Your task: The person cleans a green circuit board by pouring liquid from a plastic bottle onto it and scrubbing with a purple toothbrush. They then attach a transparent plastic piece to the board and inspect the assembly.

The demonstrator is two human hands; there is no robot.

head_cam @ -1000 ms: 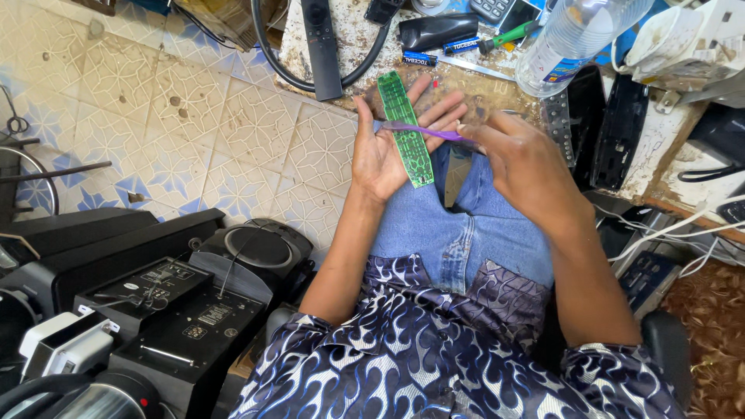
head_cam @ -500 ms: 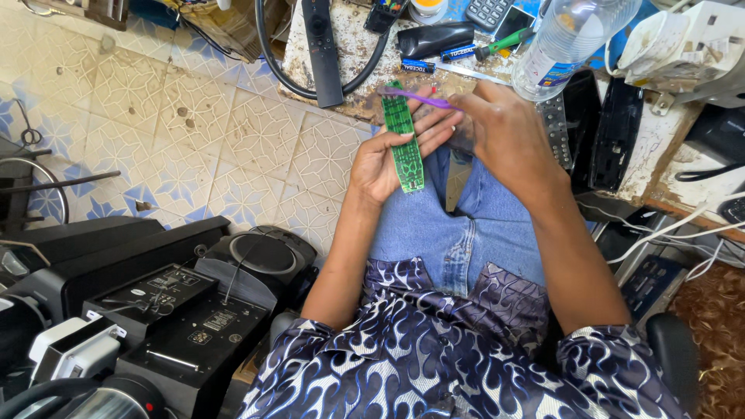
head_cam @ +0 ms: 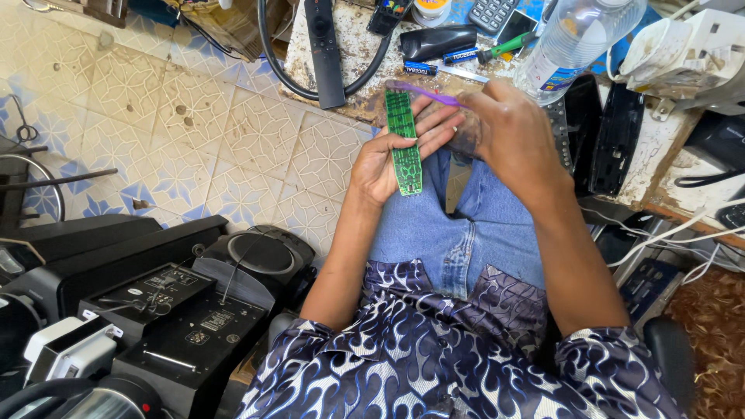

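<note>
The left hand (head_cam: pixel 388 159) lies palm up over the lap, its fingers (head_cam: pixel 434 128) spread flat under a long green circuit board (head_cam: pixel 404 140), cradling more than gripping it. The board is held in the air above the blue jeans (head_cam: pixel 466 225), just short of the near edge of the cluttered tabletop (head_cam: pixel 341 116). The right hand (head_cam: pixel 512 136) is closed around a thin purple brush (head_cam: pixel 423 91), whose tip reaches over the board's far end. The step looks like brushing the board's face clean. Any further stroke calls for light pressure along the board while the left hand keeps it level. The board's long axis runs from the person's body toward the tabletop, its far end pointing at a black remote control (head_cam: pixel 324 50) lying there, component side up.
</note>
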